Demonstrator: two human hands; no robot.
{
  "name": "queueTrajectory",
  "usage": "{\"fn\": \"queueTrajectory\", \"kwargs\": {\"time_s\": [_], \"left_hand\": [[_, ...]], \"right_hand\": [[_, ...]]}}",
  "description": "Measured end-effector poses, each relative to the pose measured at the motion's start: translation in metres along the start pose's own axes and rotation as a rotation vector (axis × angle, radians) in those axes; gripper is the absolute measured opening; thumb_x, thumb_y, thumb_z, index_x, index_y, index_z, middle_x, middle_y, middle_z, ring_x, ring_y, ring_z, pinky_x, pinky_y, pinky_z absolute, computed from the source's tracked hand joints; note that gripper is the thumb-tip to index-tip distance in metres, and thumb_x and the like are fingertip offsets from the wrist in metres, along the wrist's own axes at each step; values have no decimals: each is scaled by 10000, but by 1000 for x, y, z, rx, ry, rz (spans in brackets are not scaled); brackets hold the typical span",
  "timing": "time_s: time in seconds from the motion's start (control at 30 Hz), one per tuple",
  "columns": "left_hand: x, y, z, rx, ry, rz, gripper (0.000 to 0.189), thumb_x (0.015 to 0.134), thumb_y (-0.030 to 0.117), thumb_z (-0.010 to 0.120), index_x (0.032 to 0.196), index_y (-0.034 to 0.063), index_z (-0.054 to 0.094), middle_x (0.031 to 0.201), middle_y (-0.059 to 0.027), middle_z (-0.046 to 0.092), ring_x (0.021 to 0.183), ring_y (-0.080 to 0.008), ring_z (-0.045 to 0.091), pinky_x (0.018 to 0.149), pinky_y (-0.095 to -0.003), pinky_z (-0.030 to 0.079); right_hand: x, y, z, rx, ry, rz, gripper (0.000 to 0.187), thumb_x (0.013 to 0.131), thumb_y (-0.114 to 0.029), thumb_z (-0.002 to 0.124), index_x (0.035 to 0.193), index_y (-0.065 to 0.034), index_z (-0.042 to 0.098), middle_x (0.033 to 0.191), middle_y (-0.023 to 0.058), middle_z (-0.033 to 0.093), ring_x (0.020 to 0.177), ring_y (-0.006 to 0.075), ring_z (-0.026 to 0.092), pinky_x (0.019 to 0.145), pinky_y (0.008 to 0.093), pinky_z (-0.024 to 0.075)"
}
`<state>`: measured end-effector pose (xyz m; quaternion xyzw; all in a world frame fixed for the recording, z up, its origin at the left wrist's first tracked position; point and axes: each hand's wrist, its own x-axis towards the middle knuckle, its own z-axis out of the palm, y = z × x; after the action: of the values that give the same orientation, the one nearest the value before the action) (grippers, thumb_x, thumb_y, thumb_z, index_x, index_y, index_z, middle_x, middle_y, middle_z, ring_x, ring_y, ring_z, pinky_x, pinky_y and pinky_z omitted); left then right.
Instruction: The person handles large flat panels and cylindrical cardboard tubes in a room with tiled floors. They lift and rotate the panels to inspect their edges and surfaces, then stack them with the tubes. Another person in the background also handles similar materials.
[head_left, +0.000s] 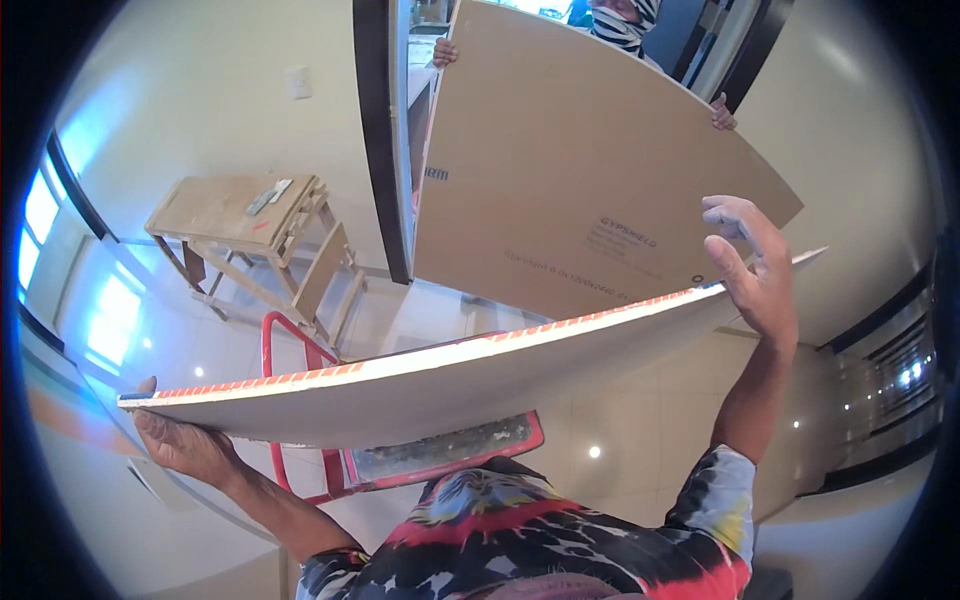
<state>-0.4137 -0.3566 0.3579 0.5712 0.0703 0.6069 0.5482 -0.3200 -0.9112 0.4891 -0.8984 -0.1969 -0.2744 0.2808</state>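
A gypsum board (420, 397) stands on edge in front of my body, its white top edge lined with orange-striped tape. My left hand (180, 442) grips its left corner, thumb on the near face and fingers behind. At the upper right my right hand (750, 262) is raised by the board's top edge, thumb and fingers apart; whether its palm touches the board I cannot tell. Beyond stands a larger brown-faced gypsum board (570, 150) bearing printed writing. Another person's two hands hold that one by its side edges.
A red-framed platform trolley (442, 450) is low under the near board. At the left is a wooden work stand (225, 210) with a putty knife on top. The other person stands in a dark-framed doorway (379, 142). Pale walls flank it, and the floor is glossy tile.
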Motion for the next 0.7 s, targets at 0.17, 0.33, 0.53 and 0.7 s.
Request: {"fn": "queueTrajectory", "kwargs": {"time_s": [0.17, 0.33, 0.53, 0.7], "left_hand": [[-5, -2, -5, -60, -8, -10, 464, 1056, 385, 492, 1144, -59, 595, 839, -37, 549, 787, -105, 573, 715, -249, 497], [-9, 0, -2, -18, 12, 22, 478, 1053, 390, 500, 1155, -69, 585, 793, -4, 497, 745, -79, 537, 672, -224, 472], [-7, -3, -8, 0, 12, 23, 473, 1048, 413, 501, 1130, -46, 582, 792, 1, 494, 731, -65, 518, 650, -207, 455], [-10, -4, -1, 74, 42, 61, 443, 1064, 412, 456, 1084, -10, 590, 813, 5, 521, 721, -65, 514, 623, -211, 437]], "right_hand": [[36, 12, -13, -200, -129, -30, 431, 832, -320, 772, 1101, -2, 660, 1080, 135, 701, 999, 258, 655, 878, 367, 495], [76, 17, -11, -324, -89, -55, 437, 853, -339, 755, 1114, -1, 664, 1104, 155, 700, 1043, 298, 657, 895, 392, 502], [122, 27, 1, -453, -40, -184, 527, 862, -353, 747, 1212, 12, 600, 1201, 189, 662, 1148, 342, 627, 977, 436, 483], [156, 42, 4, -524, 59, -253, 611, 888, -392, 712, 1327, -10, 527, 1309, 195, 609, 1226, 364, 575, 1030, 447, 449]]}}
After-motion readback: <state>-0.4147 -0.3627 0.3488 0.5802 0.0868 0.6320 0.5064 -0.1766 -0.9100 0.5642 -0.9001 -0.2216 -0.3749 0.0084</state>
